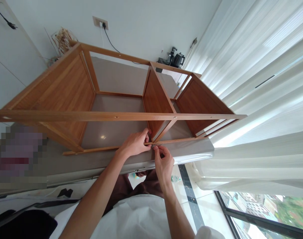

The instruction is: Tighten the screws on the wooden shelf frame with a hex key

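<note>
A wooden frame (79, 116), like an unfinished shelf, rests on a grey table (188, 149). It has solid side panels and an upright divider panel (155, 96). My left hand (136, 142) is closed around the lower front rail (99, 151), just left of where the divider meets it. Against that same joint, from the front, my right hand (164, 162) is closed in a pinch. A small dark thing shows between its fingertips, too small to name. Part of the joint is hidden behind my fingers.
A black kettle (178, 60) stands at the back beyond the frame. Dried stems (63, 39) are at the back left. White curtains (253, 99) hang to the right, above a window (266, 209). A plastic bottle (175, 179) is on the floor below the table.
</note>
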The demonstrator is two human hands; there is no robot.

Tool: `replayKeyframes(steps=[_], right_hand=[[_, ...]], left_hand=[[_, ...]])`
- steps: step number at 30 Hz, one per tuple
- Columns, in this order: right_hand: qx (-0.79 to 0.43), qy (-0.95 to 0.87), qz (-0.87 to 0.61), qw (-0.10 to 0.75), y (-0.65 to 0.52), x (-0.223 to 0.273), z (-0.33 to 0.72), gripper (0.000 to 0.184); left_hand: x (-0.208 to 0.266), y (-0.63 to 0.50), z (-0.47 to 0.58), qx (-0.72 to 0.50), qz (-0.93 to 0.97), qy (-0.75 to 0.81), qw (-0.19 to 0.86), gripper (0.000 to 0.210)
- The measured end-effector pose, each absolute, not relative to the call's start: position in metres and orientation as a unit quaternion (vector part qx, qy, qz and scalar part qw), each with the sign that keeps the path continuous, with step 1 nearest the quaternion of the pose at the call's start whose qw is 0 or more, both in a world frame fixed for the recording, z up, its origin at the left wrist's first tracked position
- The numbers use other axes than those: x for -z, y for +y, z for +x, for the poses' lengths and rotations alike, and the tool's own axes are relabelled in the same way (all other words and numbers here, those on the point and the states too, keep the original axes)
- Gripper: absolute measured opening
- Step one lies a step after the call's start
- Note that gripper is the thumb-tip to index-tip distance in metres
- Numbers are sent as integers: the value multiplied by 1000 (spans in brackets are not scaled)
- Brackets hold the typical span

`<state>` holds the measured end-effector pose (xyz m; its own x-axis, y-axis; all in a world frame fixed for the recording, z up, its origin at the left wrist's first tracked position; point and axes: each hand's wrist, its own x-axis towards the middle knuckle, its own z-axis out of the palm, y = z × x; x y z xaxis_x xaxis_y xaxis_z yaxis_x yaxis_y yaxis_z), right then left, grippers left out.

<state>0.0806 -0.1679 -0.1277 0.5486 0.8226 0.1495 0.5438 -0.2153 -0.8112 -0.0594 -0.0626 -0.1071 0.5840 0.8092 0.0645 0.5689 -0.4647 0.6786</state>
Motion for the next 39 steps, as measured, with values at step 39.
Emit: replayKeyframes(steps=[39], right_hand=[[51,-621,-696,358,-175,141,81,24]], left_hand=[[103,-64,-58,-171,828,429,318,44]])
